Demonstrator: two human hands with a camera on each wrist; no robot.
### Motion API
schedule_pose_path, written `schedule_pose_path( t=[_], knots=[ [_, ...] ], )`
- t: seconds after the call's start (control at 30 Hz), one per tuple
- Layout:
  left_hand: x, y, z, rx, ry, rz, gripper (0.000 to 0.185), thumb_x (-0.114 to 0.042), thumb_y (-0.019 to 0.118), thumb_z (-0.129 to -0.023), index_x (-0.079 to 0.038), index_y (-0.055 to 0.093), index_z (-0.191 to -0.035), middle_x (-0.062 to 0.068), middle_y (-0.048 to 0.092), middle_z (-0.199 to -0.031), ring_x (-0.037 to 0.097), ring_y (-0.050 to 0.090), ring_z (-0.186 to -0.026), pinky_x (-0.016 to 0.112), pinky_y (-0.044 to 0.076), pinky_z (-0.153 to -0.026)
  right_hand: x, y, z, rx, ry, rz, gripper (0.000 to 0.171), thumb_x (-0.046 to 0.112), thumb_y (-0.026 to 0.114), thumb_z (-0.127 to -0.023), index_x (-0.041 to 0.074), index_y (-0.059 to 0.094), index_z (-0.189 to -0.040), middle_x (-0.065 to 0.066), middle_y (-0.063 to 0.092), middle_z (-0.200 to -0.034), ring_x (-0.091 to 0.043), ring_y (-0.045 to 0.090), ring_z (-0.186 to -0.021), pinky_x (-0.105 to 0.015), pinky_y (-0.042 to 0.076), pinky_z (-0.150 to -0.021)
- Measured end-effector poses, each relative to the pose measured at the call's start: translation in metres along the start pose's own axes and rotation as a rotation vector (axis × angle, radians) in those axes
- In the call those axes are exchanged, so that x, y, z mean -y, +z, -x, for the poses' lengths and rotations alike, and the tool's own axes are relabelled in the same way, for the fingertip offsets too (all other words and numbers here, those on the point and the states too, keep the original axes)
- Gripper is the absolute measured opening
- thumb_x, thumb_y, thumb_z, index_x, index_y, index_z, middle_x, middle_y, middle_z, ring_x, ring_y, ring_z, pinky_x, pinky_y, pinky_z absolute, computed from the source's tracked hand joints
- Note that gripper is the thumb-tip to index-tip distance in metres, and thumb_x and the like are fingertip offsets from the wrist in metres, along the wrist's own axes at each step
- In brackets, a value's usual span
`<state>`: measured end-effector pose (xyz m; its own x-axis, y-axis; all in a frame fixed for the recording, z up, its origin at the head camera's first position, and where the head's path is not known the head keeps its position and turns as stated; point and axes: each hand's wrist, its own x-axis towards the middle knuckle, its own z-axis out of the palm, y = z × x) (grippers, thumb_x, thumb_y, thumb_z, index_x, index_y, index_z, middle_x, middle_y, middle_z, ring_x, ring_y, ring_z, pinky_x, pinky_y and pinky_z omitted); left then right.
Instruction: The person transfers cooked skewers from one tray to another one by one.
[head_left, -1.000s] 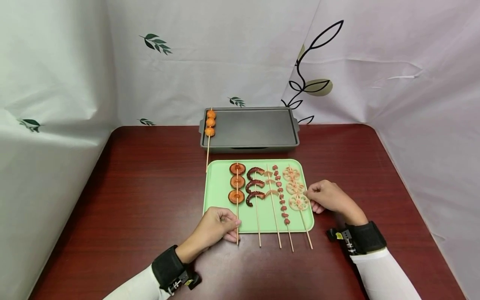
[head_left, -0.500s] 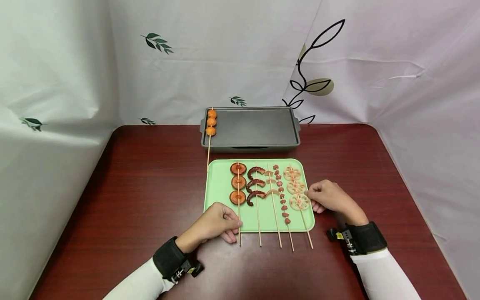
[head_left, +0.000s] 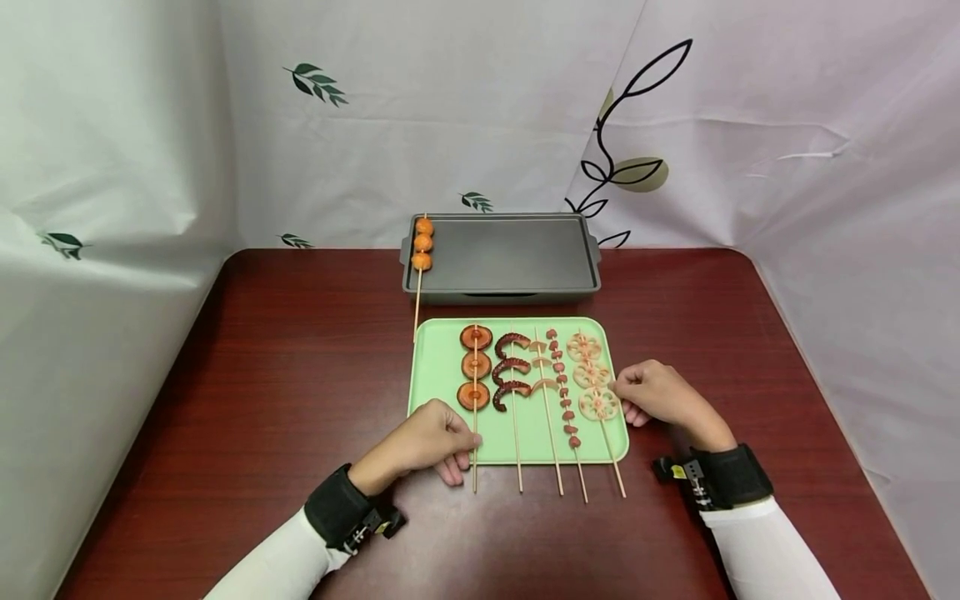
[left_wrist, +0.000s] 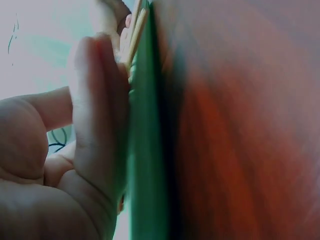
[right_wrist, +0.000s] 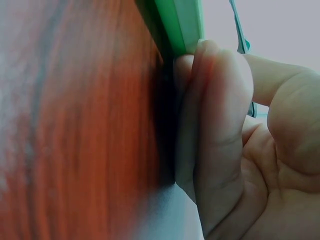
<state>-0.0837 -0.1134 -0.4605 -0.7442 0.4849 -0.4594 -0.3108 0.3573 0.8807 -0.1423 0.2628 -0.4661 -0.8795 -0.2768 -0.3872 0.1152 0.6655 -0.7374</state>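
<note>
In the head view, my left hand (head_left: 431, 437) pinches the bare stick of a mushroom skewer (head_left: 474, 364) at the front edge of a light green tray (head_left: 442, 333). In the left wrist view, stick ends (left_wrist: 136, 40) show past my fingers, above the tray's side. My right hand (head_left: 656, 396) grips the tray's right rim, fingers curled; the right wrist view has the fingertips against the green edge (right_wrist: 185, 25). Further right on the tray lie a tentacle skewer (head_left: 513, 367), a skewer of pale curved slices (head_left: 542, 363), one of small reddish pieces (head_left: 565, 403) and a lotus root skewer (head_left: 591, 375).
Behind the tray stands a grey grill pan (head_left: 517, 250). A skewer of orange balls (head_left: 422, 243) lies at its left end, stick overhanging toward the tray. Both rest on a dark red wooden table (head_left: 315, 350), with white patterned cloth (head_left: 450, 108) around the back and sides.
The left hand and the lower end of the mushroom skewer shifted slightly right, then back left. My right hand stays at the tray's rim. The other skewers lie as before.
</note>
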Motion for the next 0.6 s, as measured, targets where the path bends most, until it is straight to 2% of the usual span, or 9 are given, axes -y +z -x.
schedule_pose_path(
  t=[0.2,0.37,0.5,0.6],
  knots=[
    [-0.010,-0.007,0.008,-0.077,0.066,-0.196,0.037,-0.017,0.066,-0.102,0.002,0.073,-0.071,0.009,0.067,-0.060,0.013,0.065,-0.044,0.037,0.061,-0.047,0.000,0.000,-0.001,-0.001,-0.002,0.005,0.035,0.020,0.062,-0.102,0.005,0.062,-0.070,-0.004,0.064,-0.063,-0.016,0.066,-0.056,-0.033,0.061,-0.053],
    [-0.016,-0.006,0.012,-0.187,0.173,-0.415,0.038,-0.019,0.065,-0.102,-0.005,0.069,-0.067,-0.002,0.061,-0.052,0.008,0.060,-0.043,0.026,0.054,-0.047,-0.001,0.000,-0.001,0.000,0.000,0.007,0.036,0.019,0.061,-0.102,0.005,0.061,-0.069,-0.004,0.064,-0.063,-0.016,0.066,-0.056,-0.032,0.061,-0.053],
    [-0.020,-0.001,0.013,-0.300,0.288,-0.568,0.025,-0.017,0.067,-0.101,-0.009,0.076,-0.079,-0.010,0.061,-0.060,0.001,0.053,-0.052,0.019,0.047,-0.054,0.000,0.000,-0.001,0.003,-0.003,0.007,0.037,0.020,0.061,-0.103,0.006,0.060,-0.069,-0.004,0.064,-0.063,-0.016,0.065,-0.056,-0.032,0.061,-0.053],
    [-0.022,0.002,0.013,-0.390,0.377,-0.637,0.012,-0.016,0.070,-0.098,-0.009,0.079,-0.093,-0.007,0.070,-0.076,0.001,0.058,-0.064,0.019,0.050,-0.060,0.001,0.000,-0.001,0.004,-0.002,0.006,0.037,0.020,0.061,-0.103,0.006,0.060,-0.069,-0.004,0.064,-0.063,-0.016,0.066,-0.056,-0.032,0.061,-0.053]
  ],
)
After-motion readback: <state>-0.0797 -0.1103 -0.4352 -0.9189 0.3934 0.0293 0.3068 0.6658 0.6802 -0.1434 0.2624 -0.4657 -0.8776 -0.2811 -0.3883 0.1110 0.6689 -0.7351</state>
